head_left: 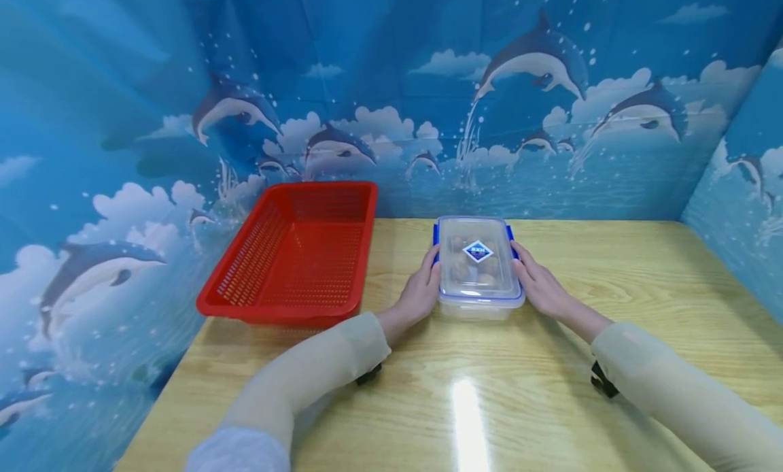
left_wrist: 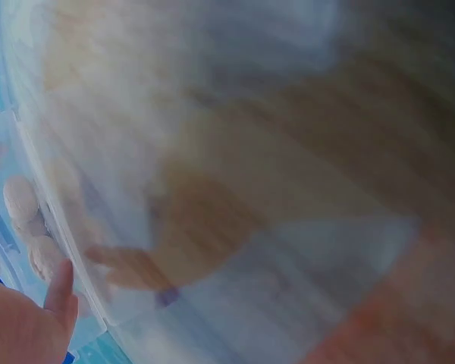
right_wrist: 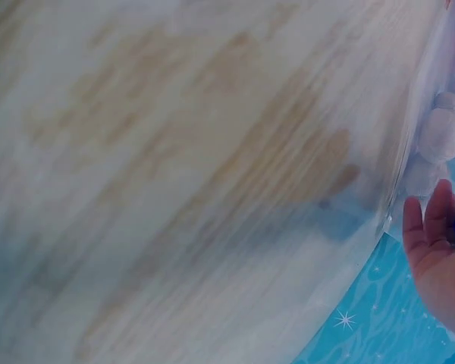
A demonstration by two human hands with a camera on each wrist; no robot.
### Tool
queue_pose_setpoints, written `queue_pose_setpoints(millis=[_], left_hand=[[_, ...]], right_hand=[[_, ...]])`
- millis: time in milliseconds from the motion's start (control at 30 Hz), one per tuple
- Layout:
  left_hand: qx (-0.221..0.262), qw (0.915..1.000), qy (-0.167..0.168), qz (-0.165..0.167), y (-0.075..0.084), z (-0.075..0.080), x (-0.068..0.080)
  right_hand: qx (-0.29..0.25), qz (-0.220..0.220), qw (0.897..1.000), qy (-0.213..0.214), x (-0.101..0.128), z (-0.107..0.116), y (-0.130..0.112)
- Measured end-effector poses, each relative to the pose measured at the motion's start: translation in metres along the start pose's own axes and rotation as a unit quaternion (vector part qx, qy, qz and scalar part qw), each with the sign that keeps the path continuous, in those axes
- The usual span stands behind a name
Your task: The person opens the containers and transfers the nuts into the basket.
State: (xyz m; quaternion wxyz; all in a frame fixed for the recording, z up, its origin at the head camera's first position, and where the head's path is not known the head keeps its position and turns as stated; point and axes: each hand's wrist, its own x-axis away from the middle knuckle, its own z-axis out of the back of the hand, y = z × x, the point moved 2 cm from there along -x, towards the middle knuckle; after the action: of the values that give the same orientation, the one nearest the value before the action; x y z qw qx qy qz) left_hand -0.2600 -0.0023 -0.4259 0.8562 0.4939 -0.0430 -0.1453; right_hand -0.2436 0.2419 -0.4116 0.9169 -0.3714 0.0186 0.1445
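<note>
A clear lidded food container point(head_left: 480, 271) with blue side latches stands on the table, a blue and white diamond label on its lid. Several round, wrinkled, walnut-like things point(left_wrist: 21, 199) show through its wall. My left hand point(head_left: 421, 288) lies along the container's left side, fingers fairly straight against it. On the opposite side, my right hand point(head_left: 541, 285) touches the wall and latch, its fingers point(right_wrist: 440, 208) extended with a slight bend. Neither hand's fingers wrap around the container. The undersides of both hands are partly hidden.
A red perforated plastic basket point(head_left: 306, 254) sits left of the container, with nothing seen inside. Both stand on a light wood-grain table point(head_left: 428, 390). Behind and beside it hangs a blue dolphin-print backdrop point(head_left: 391, 84).
</note>
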Motion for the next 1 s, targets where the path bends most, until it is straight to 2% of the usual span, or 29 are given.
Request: queue_pose_setpoints(millis=[300,533,867,1000], left_hand=[[0.006,1.0000,-0.004,-0.001,0.0009,-0.0011,-0.0003],[0.002,0.9999,0.009,-0.012,0.0020,-0.0014,-0.0002],[0.013,0.9997,0.003,0.020,0.0042,-0.0021,-0.0003],[0.013,0.9997,0.004,0.022,0.0044,-0.0022,-0.0005]], right_hand=[[-0.037,0.000,0.999,0.007,-0.0011,-0.0026,0.0017],[-0.065,-0.004,0.998,0.013,-0.0005,-0.0029,0.0016],[-0.105,-0.004,0.994,0.018,-0.0006,-0.0044,0.0029],[-0.119,0.001,0.993,0.023,-0.0010,-0.0053,0.0039]])
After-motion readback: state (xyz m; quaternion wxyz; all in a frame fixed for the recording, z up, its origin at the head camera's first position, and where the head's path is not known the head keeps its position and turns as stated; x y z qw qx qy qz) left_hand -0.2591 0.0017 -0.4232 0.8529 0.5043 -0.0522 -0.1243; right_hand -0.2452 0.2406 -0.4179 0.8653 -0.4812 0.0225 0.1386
